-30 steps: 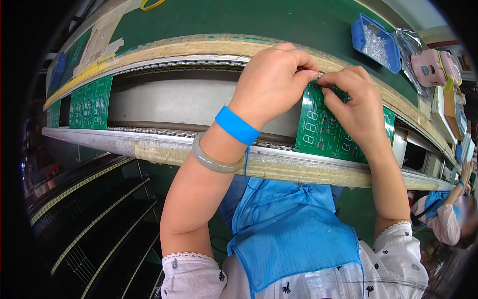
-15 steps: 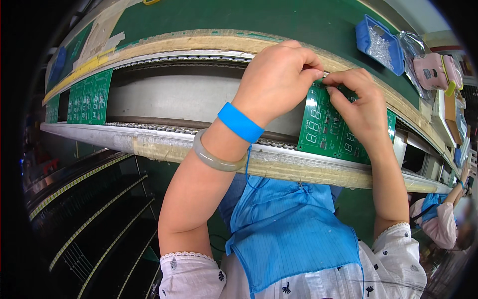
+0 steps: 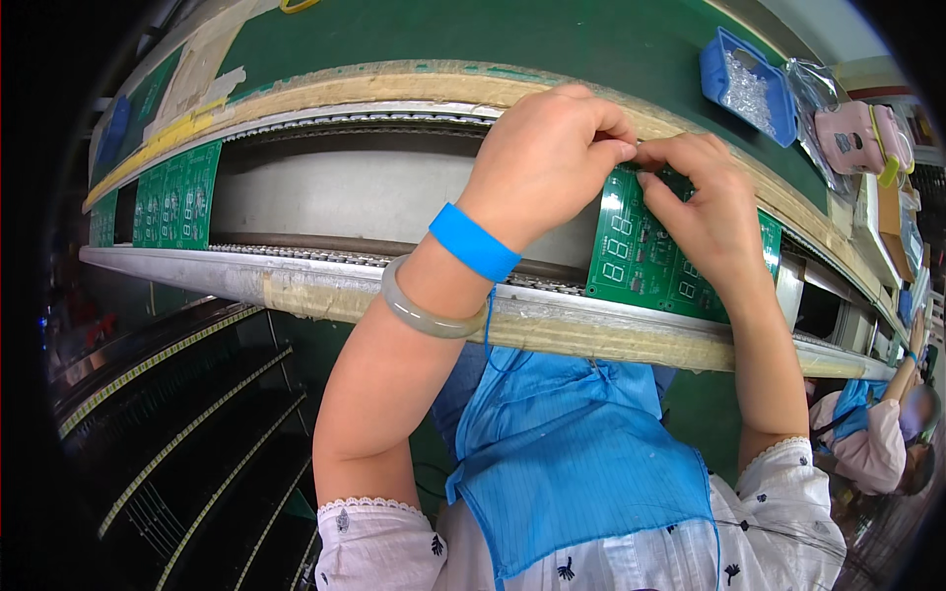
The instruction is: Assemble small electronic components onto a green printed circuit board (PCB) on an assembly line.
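A green circuit board panel with white digit displays and small parts lies across the conveyor rails at the right. Over its far edge, my left hand pinches with thumb and forefinger; whatever is between them is too small to make out. Close against those fingertips, my right hand has a bent forefinger and a thumb just below it, nearly closed, at the board's far edge. It covers part of the board, and any small piece in it is hidden.
Further green circuit boards sit on the conveyor at the left. Beyond the far rail stand a blue bin of small clear parts and a pink case. A dark rack is at lower left. Another person works at far right.
The board has slid slightly left along the rails. My right hand has shifted a little left with it, while my left hand stays almost in place.
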Available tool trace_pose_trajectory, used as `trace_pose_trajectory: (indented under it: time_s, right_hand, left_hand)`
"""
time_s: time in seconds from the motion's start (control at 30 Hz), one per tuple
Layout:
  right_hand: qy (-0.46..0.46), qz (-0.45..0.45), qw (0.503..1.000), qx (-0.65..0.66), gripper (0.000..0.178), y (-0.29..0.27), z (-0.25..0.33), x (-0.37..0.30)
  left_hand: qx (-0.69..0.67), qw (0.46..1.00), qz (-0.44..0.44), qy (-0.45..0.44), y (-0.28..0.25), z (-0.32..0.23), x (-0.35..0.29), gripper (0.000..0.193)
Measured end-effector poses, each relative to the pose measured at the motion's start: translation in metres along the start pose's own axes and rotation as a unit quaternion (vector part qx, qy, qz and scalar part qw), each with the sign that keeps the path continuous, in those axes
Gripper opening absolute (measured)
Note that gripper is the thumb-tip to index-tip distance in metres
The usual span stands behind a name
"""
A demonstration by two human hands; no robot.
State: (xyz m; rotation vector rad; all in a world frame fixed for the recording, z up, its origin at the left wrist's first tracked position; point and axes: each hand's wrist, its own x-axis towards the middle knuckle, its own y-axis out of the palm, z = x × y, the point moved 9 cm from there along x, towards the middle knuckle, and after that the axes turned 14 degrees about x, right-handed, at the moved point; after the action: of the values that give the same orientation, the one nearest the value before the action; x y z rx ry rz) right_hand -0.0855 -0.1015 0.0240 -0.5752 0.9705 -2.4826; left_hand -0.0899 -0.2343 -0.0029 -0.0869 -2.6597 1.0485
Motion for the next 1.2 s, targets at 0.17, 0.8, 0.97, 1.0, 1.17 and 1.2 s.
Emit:
trace_pose_trajectory:
  time_s: [0.17,0.8,0.97,1.0,1.17,1.2]
  right_hand:
    - [0.056,-0.037,0.989,0.135,0.028,-0.013,-0.024,-0.003]
    - [0.093,-0.064,0.971,0.211,0.033,-0.026,-0.041,-0.007]
    - [0.097,-0.071,0.965,0.232,0.033,-0.028,-0.041,-0.008]
    - [0.093,-0.069,0.966,0.23,0.033,-0.028,-0.041,-0.008]
    - [0.096,-0.072,0.963,0.24,0.033,-0.029,-0.045,-0.01]
    - [0.103,-0.069,0.961,0.247,0.034,-0.028,-0.047,-0.01]
  left_hand:
    - [0.011,1.0,0.012,0.005,0.003,-0.003,0.0,0.012]
    - [0.054,0.998,0.023,0.02,0.012,-0.016,0.001,0.007]
    - [0.087,0.995,0.02,0.04,0.014,-0.02,0.002,0.007]
    - [0.101,0.993,0.015,0.053,0.014,-0.022,0.002,0.007]
    - [0.11,0.993,0.019,0.044,0.015,-0.024,0.002,0.006]
    - [0.107,0.993,0.018,0.034,0.015,-0.023,0.002,0.005]
